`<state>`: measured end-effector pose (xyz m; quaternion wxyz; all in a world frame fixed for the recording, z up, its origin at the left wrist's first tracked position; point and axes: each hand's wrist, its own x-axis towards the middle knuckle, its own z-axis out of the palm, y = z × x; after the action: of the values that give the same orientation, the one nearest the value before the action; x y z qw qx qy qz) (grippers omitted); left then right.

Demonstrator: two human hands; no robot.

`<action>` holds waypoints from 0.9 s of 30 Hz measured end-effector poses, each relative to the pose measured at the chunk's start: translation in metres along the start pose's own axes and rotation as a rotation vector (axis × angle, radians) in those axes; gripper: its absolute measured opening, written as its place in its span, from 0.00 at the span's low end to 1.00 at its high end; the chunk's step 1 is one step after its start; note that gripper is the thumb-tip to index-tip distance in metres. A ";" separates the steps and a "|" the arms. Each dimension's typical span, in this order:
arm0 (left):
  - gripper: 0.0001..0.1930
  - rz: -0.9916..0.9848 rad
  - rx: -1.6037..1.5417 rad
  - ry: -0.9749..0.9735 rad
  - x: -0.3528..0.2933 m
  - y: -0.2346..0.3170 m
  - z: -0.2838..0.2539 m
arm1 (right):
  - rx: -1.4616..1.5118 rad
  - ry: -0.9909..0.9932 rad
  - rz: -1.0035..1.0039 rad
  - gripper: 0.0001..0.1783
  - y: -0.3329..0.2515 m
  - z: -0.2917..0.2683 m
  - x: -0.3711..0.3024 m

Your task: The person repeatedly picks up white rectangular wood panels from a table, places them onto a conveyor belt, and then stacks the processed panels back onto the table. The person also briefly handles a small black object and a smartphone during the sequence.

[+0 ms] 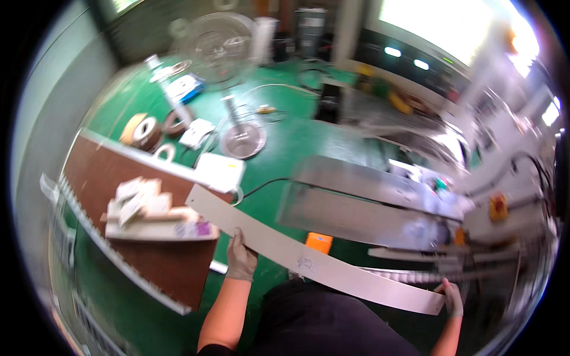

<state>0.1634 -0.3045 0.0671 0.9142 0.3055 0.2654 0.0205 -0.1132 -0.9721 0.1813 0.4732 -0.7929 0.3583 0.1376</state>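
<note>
The person's left hand (241,258), gloved in grey, was clamped on the near edge of a long pale strip (309,256) of board, about a third of the way along it. The right hand (453,298), also gloved, gripped the strip's far right end, fingers closed over the corner. The strip hung in the air between the 2 hands, slanting from upper left to lower right across the person's front, and it sagged slightly along its middle.

Risk 1: the strip's free left end (199,199) reached over the edge of the brown table (178,267), just beside a loose stack of pale boxes and cards (151,213). A swing to the left could have swept that stack off.

Risk 2: the span was long and thin, held at only 2 places; a twist or a jolt could have buckled or creased it.

Risk 3: an orange object (319,242) lay on the green floor (285,142) just beneath the strip, and a black cable (264,185) ran across the floor beyond it, both trip hazards for a person whose view down was blocked.

Further off, a metal machine bed (362,204) stood to the right, near enough for the right end to strike. A pedestal fan (219,44) and tape rolls (145,130) stood well apart. The picture was motion-blurred, so fine detail was uncertain.
</note>
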 end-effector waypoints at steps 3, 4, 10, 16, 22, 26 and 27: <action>0.20 -0.145 0.105 -0.155 -0.020 -0.045 0.083 | -0.315 -0.022 0.194 0.41 0.014 0.029 -0.037; 0.20 -0.185 0.142 -0.199 -0.029 -0.063 0.109 | -0.326 -0.037 0.177 0.39 0.011 0.054 -0.050; 0.21 -0.515 0.341 -0.557 -0.096 -0.182 0.166 | -0.396 0.176 0.161 0.38 0.017 0.169 -0.109; 0.17 -0.417 0.821 -1.002 -0.092 -0.252 0.228 | -0.314 0.569 0.221 0.43 0.117 0.237 -0.214; 0.19 -0.227 1.172 -1.231 -0.093 -0.351 0.193 | -0.293 0.575 0.405 0.39 0.138 0.267 -0.254; 0.23 -0.152 1.244 -1.274 -0.096 -0.361 0.194 | -0.247 0.536 0.451 0.39 0.124 0.245 -0.240; 0.23 -0.279 1.175 -1.213 -0.096 -0.368 0.184 | -0.247 0.530 0.433 0.40 0.120 0.235 -0.234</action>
<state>0.1269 -0.7235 0.0271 0.5857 0.6524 -0.2668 -0.4002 -0.3338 -0.7057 0.1130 0.2246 -0.7580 0.6088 0.0663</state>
